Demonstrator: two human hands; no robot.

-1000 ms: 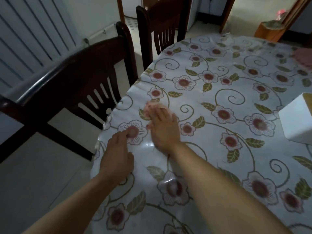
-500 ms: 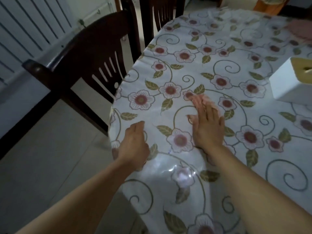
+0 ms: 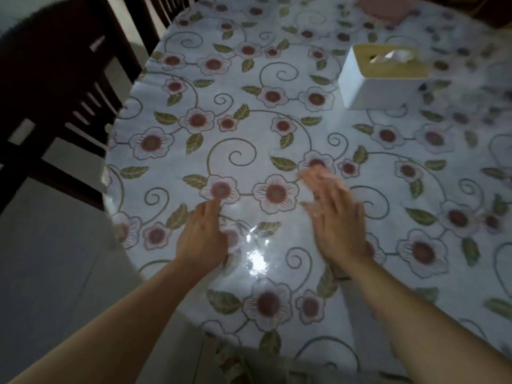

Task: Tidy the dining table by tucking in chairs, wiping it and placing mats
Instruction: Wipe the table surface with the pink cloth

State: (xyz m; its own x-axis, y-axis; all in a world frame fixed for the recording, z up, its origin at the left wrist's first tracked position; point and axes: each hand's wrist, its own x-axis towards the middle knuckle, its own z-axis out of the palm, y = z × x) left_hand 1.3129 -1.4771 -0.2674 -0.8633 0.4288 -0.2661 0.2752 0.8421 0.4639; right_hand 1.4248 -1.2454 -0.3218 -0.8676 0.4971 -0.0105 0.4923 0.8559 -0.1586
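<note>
Two bare hands lay on the flowered table (image 3: 277,101): left hand (image 3: 202,236) loosely curled, right hand (image 3: 336,220) flat, fingers spread, blurred. Tissue box (image 3: 381,79) stood beyond; dark chair (image 3: 52,87) stood left. No legible writing.

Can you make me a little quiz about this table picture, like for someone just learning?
1. True or false: the right hand lies flat with fingers spread on the tablecloth.
2. What pokes out of the tissue box? A) a spoon B) a white tissue C) a pencil
3. Fill in: the dark chair stands at the table's ____ side.

Key: 1 true; 2 B; 3 left. The left hand rests curled near the edge.
</note>
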